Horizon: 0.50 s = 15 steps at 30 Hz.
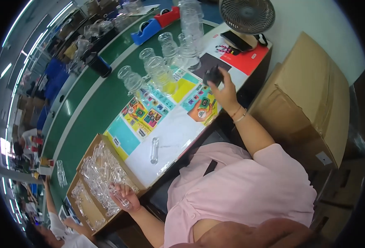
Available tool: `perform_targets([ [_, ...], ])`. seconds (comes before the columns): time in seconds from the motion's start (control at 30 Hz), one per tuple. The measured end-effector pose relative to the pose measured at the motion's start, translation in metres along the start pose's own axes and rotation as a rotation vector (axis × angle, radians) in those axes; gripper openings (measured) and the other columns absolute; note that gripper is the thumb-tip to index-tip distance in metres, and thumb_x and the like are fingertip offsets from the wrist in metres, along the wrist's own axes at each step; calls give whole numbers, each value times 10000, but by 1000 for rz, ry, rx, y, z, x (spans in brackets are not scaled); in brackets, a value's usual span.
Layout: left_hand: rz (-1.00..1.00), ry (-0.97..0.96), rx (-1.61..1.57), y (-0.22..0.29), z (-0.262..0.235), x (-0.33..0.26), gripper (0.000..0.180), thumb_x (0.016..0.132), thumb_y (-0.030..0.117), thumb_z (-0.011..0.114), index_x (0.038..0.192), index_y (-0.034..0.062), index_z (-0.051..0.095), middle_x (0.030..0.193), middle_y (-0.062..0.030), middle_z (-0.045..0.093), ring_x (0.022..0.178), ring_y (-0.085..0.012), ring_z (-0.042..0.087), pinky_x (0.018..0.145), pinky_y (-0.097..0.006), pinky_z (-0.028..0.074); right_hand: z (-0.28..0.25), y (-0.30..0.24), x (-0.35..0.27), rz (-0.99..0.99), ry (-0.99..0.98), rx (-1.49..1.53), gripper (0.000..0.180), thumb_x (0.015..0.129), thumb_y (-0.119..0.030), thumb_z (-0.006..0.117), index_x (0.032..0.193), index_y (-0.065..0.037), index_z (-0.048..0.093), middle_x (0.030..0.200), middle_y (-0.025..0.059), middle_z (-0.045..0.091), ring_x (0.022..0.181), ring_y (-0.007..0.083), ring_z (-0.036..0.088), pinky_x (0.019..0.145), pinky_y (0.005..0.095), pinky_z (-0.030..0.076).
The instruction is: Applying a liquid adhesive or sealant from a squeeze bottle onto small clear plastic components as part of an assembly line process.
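The green table [92, 115] carries printed sheets [126, 140], clear vessels [161, 75], clear tubes [154, 152] and an open cardboard box [92, 200].

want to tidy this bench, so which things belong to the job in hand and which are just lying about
Likely part of the job:
clear tube in the left hand
dark object in the right hand
shallow box of clear pieces
loose clear piece on the table
clear vessels

Probably just lying about:
fan
phone
blue tape dispenser
large cardboard box

Left hand [126, 197] and right hand [224, 87] well apart, both curled
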<state>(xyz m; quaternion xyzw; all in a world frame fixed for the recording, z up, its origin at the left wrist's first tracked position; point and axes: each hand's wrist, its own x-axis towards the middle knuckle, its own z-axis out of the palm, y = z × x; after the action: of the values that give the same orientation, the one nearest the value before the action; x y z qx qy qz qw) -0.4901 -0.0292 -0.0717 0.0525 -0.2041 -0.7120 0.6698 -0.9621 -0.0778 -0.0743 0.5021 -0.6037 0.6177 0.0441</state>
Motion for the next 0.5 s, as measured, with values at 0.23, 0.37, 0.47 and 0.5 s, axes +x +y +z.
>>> perform_targets([
  [0.23,61,-42,12,-10,0,-6,317,909,229,485,1117,1,411,858,-70,474,659,-140,420,624,-266,360,16,65,61,150,176,-279,506,721,-138,679,1135,6,427,1029,222,565,946,339,570,800,371,457],
  [0.37,117,-17,57,-7,1,-14,325,899,248,506,1108,11,432,895,-72,500,719,-162,438,680,-290,363,23,84,56,241,-20,-341,526,703,-149,679,1132,0,413,1047,255,547,966,395,541,805,417,448],
  [0.47,70,79,44,-6,2,-8,324,889,249,524,1081,-2,454,920,-72,511,722,-148,432,694,-279,371,16,97,53,186,32,-376,679,711,-202,700,1234,18,327,1147,265,491,1058,387,501,882,396,415],
  [0.5,56,121,4,-6,4,-6,329,882,245,534,1087,2,452,912,-72,508,724,-139,429,692,-271,373,15,96,49,178,46,-367,718,724,-218,700,1262,29,292,1204,265,454,1120,372,468,926,379,389],
])
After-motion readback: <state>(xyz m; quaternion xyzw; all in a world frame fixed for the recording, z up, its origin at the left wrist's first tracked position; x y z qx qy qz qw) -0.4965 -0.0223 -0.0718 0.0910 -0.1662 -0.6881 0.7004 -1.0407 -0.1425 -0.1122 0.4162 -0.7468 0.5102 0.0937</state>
